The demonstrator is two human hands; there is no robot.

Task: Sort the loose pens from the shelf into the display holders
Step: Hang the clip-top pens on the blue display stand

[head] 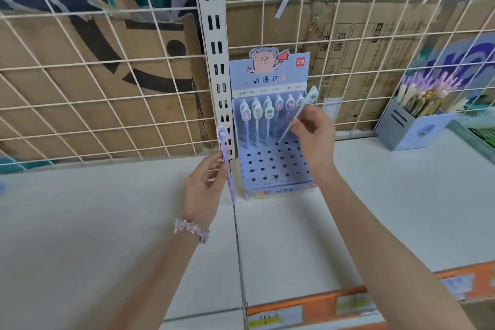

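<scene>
A light blue display holder [278, 166] with a pig picture on its back card stands on the white shelf, its sloped face full of round holes. Several pens with oval charm tops [257, 115] stand in its back rows. My right hand [312, 132] pinches a pale blue pen [297, 115], tilted, its tip touching a hole near the holder's middle. My left hand [206, 190] grips a purple pen [226, 163] held upright just left of the holder.
A white slotted upright post [214, 56] and wire grid [107, 83] back the shelf, with cardboard boxes behind. A grey-blue pen box [409, 128] with purple-topped pens stands at the right. Orange price strips [308, 308] line the shelf's front edge.
</scene>
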